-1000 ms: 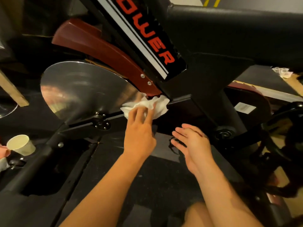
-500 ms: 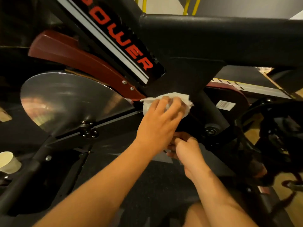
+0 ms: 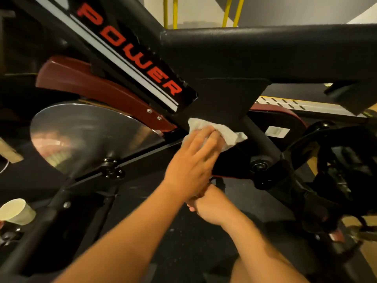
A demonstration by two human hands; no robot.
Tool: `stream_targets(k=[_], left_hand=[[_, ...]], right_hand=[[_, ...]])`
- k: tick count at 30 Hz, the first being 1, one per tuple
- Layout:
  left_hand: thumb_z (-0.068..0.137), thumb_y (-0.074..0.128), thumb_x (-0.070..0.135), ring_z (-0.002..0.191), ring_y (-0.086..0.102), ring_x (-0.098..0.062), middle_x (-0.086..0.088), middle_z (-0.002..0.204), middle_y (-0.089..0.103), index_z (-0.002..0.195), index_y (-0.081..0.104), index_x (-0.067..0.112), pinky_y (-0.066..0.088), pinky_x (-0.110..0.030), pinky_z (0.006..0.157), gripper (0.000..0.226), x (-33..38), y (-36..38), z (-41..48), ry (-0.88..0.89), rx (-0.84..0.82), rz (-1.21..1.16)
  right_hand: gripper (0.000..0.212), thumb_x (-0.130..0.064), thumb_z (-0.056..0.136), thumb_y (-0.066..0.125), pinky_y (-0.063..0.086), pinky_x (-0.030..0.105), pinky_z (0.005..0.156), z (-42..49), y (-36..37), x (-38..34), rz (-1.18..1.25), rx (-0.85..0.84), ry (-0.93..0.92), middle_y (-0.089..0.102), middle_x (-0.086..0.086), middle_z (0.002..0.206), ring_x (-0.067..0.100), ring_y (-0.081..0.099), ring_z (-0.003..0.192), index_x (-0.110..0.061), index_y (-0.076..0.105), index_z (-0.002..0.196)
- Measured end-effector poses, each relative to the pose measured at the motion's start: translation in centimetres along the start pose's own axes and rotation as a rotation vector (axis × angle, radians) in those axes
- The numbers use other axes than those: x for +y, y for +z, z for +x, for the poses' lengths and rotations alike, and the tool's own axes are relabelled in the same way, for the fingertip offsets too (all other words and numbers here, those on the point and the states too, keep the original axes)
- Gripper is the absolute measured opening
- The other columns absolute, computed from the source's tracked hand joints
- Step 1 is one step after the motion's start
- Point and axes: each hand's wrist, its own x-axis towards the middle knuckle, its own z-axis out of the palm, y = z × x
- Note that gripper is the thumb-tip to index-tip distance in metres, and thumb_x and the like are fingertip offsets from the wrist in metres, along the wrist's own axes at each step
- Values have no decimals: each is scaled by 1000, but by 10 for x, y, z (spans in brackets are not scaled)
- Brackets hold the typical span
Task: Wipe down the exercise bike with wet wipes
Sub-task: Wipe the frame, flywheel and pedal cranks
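**Under the POWER bar: wet wipe [image 3: 230, 135] pressed to the exercise bike [image 3: 224, 94]**

Nearest the camera, the right hand [image 3: 212, 207] sits tucked under the left wrist, its fingers hidden, so its grip cannot be told. Low at the left stands 1 paper cup [image 3: 16, 211]. Beyond, the left hand [image 3: 193, 160] lies flat with its fingers straight. It presses the white wet wipe against the black frame, just right of the steel flywheel [image 3: 85, 135].
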Motion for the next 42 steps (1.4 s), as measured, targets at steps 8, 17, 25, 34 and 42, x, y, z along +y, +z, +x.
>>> stream_targets(k=[8, 17, 25, 34, 42], left_hand=[[67, 73, 9, 136, 26, -36, -26, 143, 39, 139, 37, -9, 19, -42, 118, 83, -5, 11, -88, -742, -45, -146], [55, 73, -2, 96, 40, -27, -16, 106, 56, 117, 47, 4, 52, -45, 86, 68, -48, 12, -132, -947, -102, -217], [80, 55, 6, 151, 7, -31, -10, 163, 17, 153, 25, 10, 8, -45, 123, 79, -98, 15, -191, -752, -438, -89], [68, 56, -2, 134, 38, -32, -14, 141, 41, 138, 44, 0, 30, -48, 114, 71, -79, 23, -174, -856, -173, -335], [83, 54, 5, 139, 34, -28, -6, 142, 48, 132, 58, 13, 25, -47, 118, 50, -115, 23, -194, -1204, -223, -248]], right_hand=[[8, -37, 90, 62, 57, 39, 87, 2, 4, 7, -86, -66, -22, 72, -7, 90, 8, 69, 85, -31, 65, 95], [11, -42, 92, 59, 55, 38, 90, 6, 28, -4, -180, -131, -92, 72, -12, 89, 5, 66, 92, -38, 63, 102], [10, -36, 92, 62, 55, 36, 91, 9, 34, -10, -197, -130, -95, 72, -13, 84, 2, 68, 87, -36, 64, 102], [15, -38, 90, 64, 55, 33, 89, 12, 61, -25, -253, -161, -138, 70, -15, 91, 2, 66, 91, -38, 64, 105], [9, -36, 90, 63, 57, 34, 86, 20, 67, -27, -259, -117, -108, 71, -14, 88, 4, 67, 88, -39, 65, 98]])
